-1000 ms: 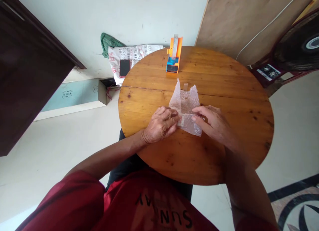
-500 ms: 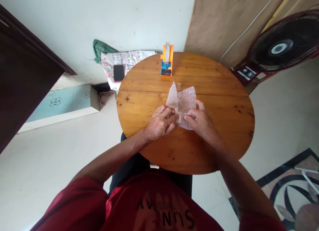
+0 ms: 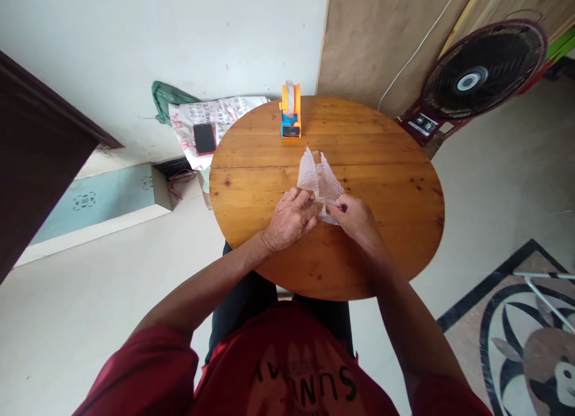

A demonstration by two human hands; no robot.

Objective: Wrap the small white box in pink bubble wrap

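A piece of clear bubble wrap (image 3: 320,175) lies on the round wooden table (image 3: 386,164), its two far corners pointing away from me and its right side folded inward. My left hand (image 3: 294,215) presses on its near left part with bent fingers. Pinched between the thumb and fingers of my right hand (image 3: 354,217) is the near right edge of the wrap. Whatever is inside the wrap is hard to make out. An orange and blue tape dispenser (image 3: 291,111) with a roll of clear tape stands at the table's far edge.
Left of the table, a phone (image 3: 205,139) rests on a printed white sack (image 3: 182,125) beside a green bag (image 3: 168,97). A dark red fan (image 3: 485,72) stands at the back right. The wall is close behind the table.
The right side of the bubble wrap has folded inward, and my right hand has closed its fingers on the edge. My left hand stays on the wrap. The view has shifted slightly.
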